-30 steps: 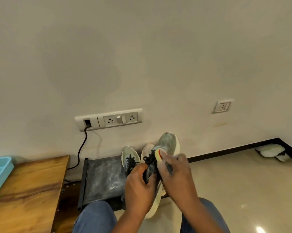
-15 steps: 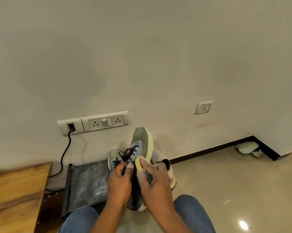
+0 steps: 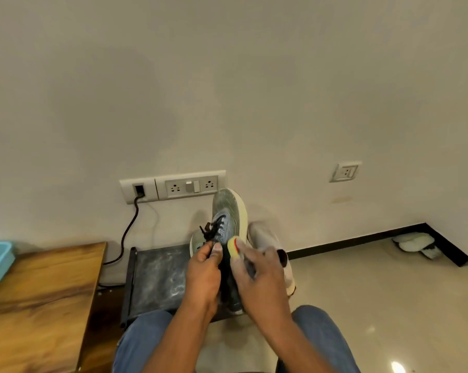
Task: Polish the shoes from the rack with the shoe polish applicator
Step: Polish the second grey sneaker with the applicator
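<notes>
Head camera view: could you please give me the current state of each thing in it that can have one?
Grey lace-up sneaker with pale yellow sole: held up, toe pointing up.
Yellow sponge polish applicator: pressed against the sneaker's side.
Left hand: pinches the sneaker's black laces.
Right hand: grips the applicator.
Second grey sneaker: resting on the dark low rack.
Black cable: plugged into the white wall socket panel.

Soft, dim indoor light; floor [image 3: 362, 305] glare; wide-angle bowing; slight blur.
</notes>
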